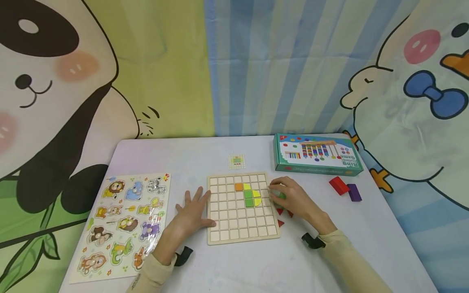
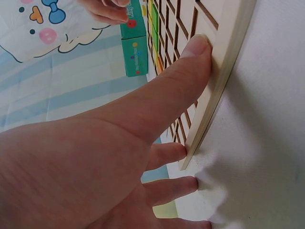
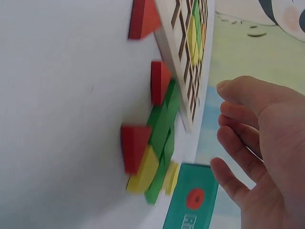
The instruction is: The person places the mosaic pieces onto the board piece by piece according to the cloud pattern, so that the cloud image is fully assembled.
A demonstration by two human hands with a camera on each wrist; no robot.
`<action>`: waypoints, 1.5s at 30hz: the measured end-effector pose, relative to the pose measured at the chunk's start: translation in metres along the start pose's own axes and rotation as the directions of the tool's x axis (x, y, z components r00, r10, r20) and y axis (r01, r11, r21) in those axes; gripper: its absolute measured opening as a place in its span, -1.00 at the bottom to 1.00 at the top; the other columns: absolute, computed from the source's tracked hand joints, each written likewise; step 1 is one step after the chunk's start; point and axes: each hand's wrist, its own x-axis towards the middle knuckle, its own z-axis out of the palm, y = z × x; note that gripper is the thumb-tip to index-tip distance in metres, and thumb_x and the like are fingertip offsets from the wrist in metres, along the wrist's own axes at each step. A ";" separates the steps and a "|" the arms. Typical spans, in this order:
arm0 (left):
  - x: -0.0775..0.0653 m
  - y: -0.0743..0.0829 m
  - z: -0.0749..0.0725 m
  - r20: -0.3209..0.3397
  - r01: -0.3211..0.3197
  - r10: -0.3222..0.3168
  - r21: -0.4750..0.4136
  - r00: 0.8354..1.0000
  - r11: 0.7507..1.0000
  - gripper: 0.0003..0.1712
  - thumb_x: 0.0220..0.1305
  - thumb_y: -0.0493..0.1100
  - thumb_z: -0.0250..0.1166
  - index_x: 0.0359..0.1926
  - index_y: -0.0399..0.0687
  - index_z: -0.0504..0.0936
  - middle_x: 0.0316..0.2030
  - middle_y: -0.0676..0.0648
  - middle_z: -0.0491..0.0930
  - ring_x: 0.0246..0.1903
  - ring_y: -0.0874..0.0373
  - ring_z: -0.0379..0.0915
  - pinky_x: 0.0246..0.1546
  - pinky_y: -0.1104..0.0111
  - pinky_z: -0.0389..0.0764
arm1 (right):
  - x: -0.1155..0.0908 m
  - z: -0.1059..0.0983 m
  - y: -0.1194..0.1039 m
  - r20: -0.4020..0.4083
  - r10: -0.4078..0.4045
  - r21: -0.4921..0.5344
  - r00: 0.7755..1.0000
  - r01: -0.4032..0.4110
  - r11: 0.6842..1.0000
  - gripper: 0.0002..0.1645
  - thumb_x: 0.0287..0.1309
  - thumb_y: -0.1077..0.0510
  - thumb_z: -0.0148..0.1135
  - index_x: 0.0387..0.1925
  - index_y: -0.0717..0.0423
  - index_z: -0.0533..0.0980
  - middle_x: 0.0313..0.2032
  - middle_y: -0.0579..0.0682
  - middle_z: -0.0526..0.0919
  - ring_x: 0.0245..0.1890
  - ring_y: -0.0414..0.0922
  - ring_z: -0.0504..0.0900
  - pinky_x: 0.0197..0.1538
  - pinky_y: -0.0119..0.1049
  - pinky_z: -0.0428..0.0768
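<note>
A wooden grid board lies in the middle of the table. In its upper right part sit an orange square, two green squares and several yellow pieces. My left hand rests with spread fingers at the board's left edge, its thumb on the rim. Beside the right edge, my right hand hovers with loosely bent fingers. Nothing shows between them in the right wrist view. Below it lie green blocks, red triangular blocks and yellow blocks, partly hidden in the head view.
Behind the board lies a small pattern card. A green toy box is at the back right, with a red block and a purple block in front. An animal picture sheet covers the left side.
</note>
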 end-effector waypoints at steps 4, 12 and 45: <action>0.000 0.000 -0.001 0.002 0.001 -0.001 0.002 1.000 1.000 0.18 0.06 0.06 0.56 0.58 -0.11 0.11 0.59 -0.35 -0.12 0.50 -0.59 -0.41 0.16 -0.67 -0.13 | -0.008 -0.007 0.009 -0.035 0.042 -0.015 0.999 -0.043 0.999 -0.61 0.03 0.17 0.57 -0.07 0.17 0.73 0.00 0.07 0.67 0.04 -0.04 0.60 0.09 -0.08 0.69; 0.000 -0.001 -0.004 0.003 0.004 -0.004 -0.003 1.000 1.000 0.19 0.06 0.05 0.56 0.59 -0.12 0.10 0.59 -0.36 -0.14 0.49 -0.59 -0.44 0.16 -0.67 -0.15 | -0.028 -0.015 0.023 -0.063 0.112 -0.025 0.992 -0.114 0.993 -0.59 -0.01 0.19 0.59 -0.07 0.17 0.73 -0.01 0.06 0.69 0.03 -0.04 0.62 0.09 -0.04 0.68; 0.001 -0.002 0.000 0.010 -0.003 0.002 0.011 1.000 1.000 0.20 0.06 0.07 0.56 0.59 -0.13 0.09 0.59 -0.37 -0.14 0.49 -0.59 -0.41 0.14 -0.68 -0.11 | -0.059 -0.013 0.032 0.066 0.365 -0.057 0.929 -0.362 0.931 -0.62 0.15 0.05 0.48 0.00 0.08 0.72 0.02 0.06 0.66 0.07 0.04 0.58 0.18 0.11 0.62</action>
